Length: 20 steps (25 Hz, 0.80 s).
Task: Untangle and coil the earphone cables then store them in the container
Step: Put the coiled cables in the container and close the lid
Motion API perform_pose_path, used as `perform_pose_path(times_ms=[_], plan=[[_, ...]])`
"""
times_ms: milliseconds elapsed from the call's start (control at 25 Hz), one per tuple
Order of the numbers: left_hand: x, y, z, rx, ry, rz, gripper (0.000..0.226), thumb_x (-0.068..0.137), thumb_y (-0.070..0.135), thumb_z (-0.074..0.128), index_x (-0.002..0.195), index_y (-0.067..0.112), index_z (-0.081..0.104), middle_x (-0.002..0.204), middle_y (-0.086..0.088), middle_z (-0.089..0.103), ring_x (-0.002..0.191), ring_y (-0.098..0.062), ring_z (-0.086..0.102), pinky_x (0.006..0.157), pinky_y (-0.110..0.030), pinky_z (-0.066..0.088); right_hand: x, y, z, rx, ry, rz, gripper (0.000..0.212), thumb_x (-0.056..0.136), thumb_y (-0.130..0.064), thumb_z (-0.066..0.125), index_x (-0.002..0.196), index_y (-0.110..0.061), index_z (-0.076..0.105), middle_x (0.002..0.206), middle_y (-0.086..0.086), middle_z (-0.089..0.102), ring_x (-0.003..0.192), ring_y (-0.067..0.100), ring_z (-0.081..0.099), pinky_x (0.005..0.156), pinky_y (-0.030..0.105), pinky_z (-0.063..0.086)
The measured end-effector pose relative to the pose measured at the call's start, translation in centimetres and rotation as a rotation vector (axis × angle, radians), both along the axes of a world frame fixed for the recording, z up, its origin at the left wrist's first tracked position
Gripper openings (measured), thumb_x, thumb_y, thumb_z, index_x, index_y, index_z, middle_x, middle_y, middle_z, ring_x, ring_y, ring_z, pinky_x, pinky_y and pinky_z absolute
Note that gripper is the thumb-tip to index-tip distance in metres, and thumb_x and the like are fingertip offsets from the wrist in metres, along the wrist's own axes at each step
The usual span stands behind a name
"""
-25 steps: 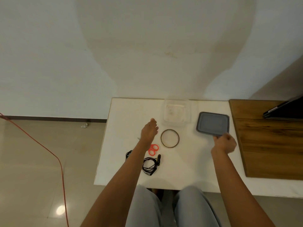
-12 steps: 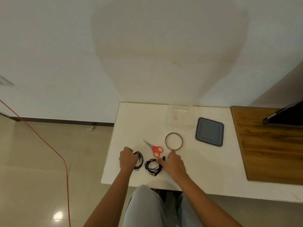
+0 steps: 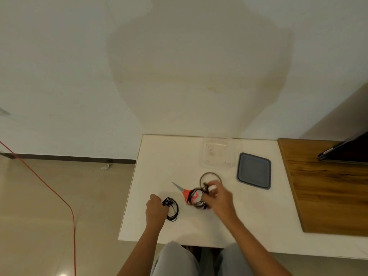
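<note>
The left hand [image 3: 156,208] is curling its fingers round one black earphone bundle [image 3: 171,209] on the table [image 3: 258,216], while the right hand [image 3: 219,198] is pinching a second, blurred earphone tangle [image 3: 196,198] just over the red scissors [image 3: 184,191], the ring [image 3: 210,172] lying just beyond its fingers and the clear container [image 3: 218,154] and grey lid [image 3: 253,173] farther off.

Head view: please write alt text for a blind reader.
On a white table, the left hand grips one black earphone cable bundle and the right hand holds a second bundle. Nearby lie red scissors, a brown ring, a clear container and its grey lid.
</note>
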State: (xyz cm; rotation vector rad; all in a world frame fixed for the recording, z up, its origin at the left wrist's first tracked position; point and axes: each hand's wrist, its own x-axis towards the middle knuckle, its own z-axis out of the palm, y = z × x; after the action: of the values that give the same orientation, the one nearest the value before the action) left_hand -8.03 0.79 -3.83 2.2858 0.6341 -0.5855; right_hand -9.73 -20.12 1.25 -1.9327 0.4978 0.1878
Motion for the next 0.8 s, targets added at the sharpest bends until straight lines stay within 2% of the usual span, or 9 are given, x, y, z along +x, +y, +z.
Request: perform_pose_path(times_ms=[40, 120, 200, 320, 440, 520, 600, 680, 800], plan=[[0.1, -0.1, 0.0, 0.005, -0.003, 0.009, 0.022, 0.081, 0.002, 0.061, 0.094, 0.006, 0.044, 0.087, -0.009, 0.053, 0.075, -0.027, 0.059, 0.055, -0.029, 0.044, 1.8, -1.3, 0.8, -0.01, -0.067, -0.071, 0.029, 0.072, -0.002, 0.076, 0.095, -0.012, 0.061, 0.067, 0.005, 0.061, 0.053, 0.0, 0.057, 0.052, 0.018, 0.05], [0.4, -0.4, 0.1, 0.019, -0.008, 0.025, 0.018, 0.082, 0.005, 0.062, 0.092, 0.004, 0.047, 0.082, -0.006, 0.053, 0.07, -0.025, 0.057, 0.053, -0.027, 0.042, 5.9, -3.7, 1.6, 0.019, -0.122, -0.218, 0.029, 0.075, -0.002, 0.073, 0.098, -0.009, 0.057, 0.074, 0.011, 0.064, 0.062, 0.014, 0.065, 0.058, 0.032, 0.058], [0.6, -0.8, 0.3, 0.03, -0.022, 0.034, 0.017, 0.082, 0.008, 0.064, 0.09, 0.004, 0.049, 0.076, -0.003, 0.051, 0.066, -0.02, 0.054, 0.05, -0.024, 0.038, 9.2, -5.1, 1.8, 0.025, -0.12, -0.298, 0.029, 0.079, 0.0, 0.069, 0.101, -0.007, 0.051, 0.081, 0.016, 0.065, 0.061, 0.022, 0.068, 0.055, 0.037, 0.059], [1.3, -1.6, 0.6, 0.037, -0.038, 0.027, 0.016, 0.082, 0.012, 0.067, 0.082, 0.005, 0.052, 0.07, -0.001, 0.051, 0.062, -0.017, 0.051, 0.049, -0.023, 0.035, 12.6, -5.7, 1.3, -0.044, -0.09, -0.319, 0.027, 0.082, 0.001, 0.065, 0.1, -0.006, 0.047, 0.092, 0.014, 0.059, 0.068, 0.027, 0.067, 0.05, 0.03, 0.056], [2.2, -2.0, 0.8, 0.048, -0.045, 0.004, 0.022, 0.08, 0.011, 0.067, 0.069, 0.008, 0.048, 0.061, 0.0, 0.048, 0.052, -0.013, 0.043, 0.046, -0.022, 0.032, 14.2, -5.5, -0.2, -0.161, -0.011, -0.274, 0.028, 0.082, -0.005, 0.067, 0.1, -0.003, 0.046, 0.091, 0.008, 0.052, 0.078, 0.034, 0.066, 0.06, 0.042, 0.057], [2.5, -2.0, 1.1, 0.044, -0.049, 0.006, 0.019, 0.08, 0.011, 0.066, 0.071, 0.007, 0.05, 0.062, 0.0, 0.049, 0.052, -0.012, 0.043, 0.046, -0.021, 0.032, 14.6, -5.5, -1.3, -0.196, 0.019, -0.25, 0.032, 0.08, -0.009, 0.07, 0.1, -0.004, 0.046, 0.088, 0.008, 0.052, 0.08, 0.034, 0.064, 0.066, 0.047, 0.057], [2.8, -2.0, 1.7, 0.025, -0.056, 0.031, 0.015, 0.08, 0.012, 0.068, 0.079, 0.007, 0.054, 0.068, 0.001, 0.052, 0.056, -0.012, 0.048, 0.047, -0.021, 0.034, 14.4, -5.4, -2.2, -0.258, 0.051, -0.199, 0.033, 0.082, -0.011, 0.07, 0.102, -0.002, 0.046, 0.091, 0.012, 0.054, 0.08, 0.029, 0.06, 0.061, 0.038, 0.053], [3.1, -2.2, 2.5, 0.002, -0.067, 0.054, 0.014, 0.081, 0.012, 0.069, 0.086, 0.006, 0.057, 0.076, -0.001, 0.056, 0.058, -0.009, 0.05, 0.048, -0.02, 0.035, 14.1, -5.6, -2.5, -0.316, 0.078, -0.156, 0.032, 0.084, -0.01, 0.067, 0.105, 0.001, 0.046, 0.097, 0.016, 0.058, 0.078, 0.023, 0.054, 0.056, 0.028, 0.042], [4.1, -3.3, 4.2, -0.025, -0.126, 0.052, 0.013, 0.08, 0.01, 0.067, 0.088, 0.006, 0.058, 0.082, -0.004, 0.06, 0.06, -0.005, 0.049, 0.049, -0.018, 0.035, 13.7, -5.8, -1.8, -0.309, 0.036, -0.19, 0.027, 0.087, -0.009, 0.063, 0.109, 0.001, 0.048, 0.098, 0.015, 0.06, 0.078, 0.022, 0.053, 0.059, 0.028, 0.041]])
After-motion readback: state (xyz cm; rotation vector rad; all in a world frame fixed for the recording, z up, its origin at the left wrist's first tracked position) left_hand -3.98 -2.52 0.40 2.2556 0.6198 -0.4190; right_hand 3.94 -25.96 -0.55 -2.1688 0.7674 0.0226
